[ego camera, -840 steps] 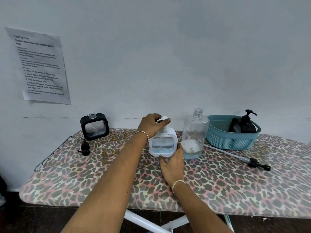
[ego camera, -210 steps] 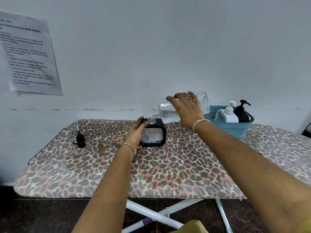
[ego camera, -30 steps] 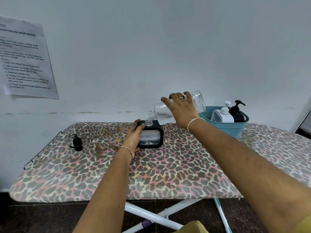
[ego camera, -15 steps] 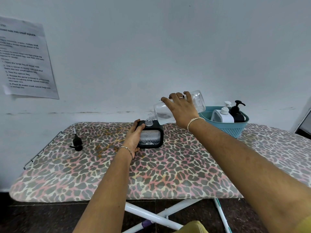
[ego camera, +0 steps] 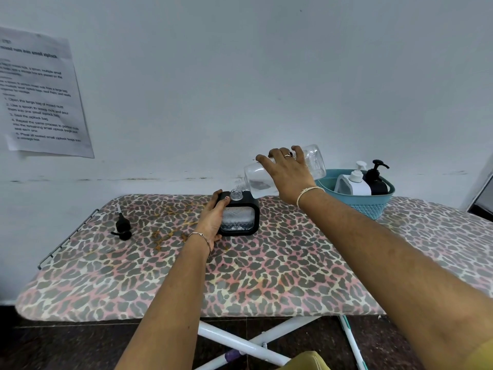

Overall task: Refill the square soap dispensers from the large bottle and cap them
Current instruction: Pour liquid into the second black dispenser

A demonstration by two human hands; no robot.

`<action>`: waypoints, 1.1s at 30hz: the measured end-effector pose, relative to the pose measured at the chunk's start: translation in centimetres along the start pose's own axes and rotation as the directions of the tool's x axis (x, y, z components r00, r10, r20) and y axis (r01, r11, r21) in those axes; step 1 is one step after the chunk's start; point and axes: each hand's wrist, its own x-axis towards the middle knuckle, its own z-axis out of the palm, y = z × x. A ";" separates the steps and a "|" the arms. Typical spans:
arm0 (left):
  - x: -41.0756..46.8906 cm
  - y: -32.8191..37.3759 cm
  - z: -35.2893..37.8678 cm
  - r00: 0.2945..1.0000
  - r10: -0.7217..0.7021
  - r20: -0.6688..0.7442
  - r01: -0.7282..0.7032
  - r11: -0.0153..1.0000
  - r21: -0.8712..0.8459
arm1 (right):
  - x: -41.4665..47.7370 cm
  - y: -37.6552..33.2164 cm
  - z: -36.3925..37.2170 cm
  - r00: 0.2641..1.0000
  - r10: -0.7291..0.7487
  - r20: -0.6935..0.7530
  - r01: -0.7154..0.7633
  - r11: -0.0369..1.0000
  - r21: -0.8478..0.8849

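The right hand [ego camera: 289, 177] curls its fingers over the large bottle [ego camera: 316, 160], tipped nearly flat, mouth just above the open neck of the black dispenser [ego camera: 241, 218]. The left hand [ego camera: 213, 218] grips that dispenser's left side, steadying it upright on the board [ego camera: 266, 268]. To pour well, I judge: hold the mouth centred over the narrow neck, tilt slowly, watch the level. The black pump [ego camera: 122, 227] lies well apart, leftward.

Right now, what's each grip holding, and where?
Left grip holds the black dispenser by its left side. Right grip holds the tilted bottle around its body.
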 end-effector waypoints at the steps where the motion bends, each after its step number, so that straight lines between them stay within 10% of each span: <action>1: 0.0 0.0 0.0 1.000 -0.003 0.001 0.003 1.000 -0.005 | 0.0 0.0 0.0 1.000 0.000 0.000 0.000 1.000 0.000; 33: 0.0 0.2 -0.2 0.998 -0.062 0.001 0.062 0.998 0.015 | 0.4 0.0 0.0 1.000 -0.015 -0.002 0.015 0.999 -0.032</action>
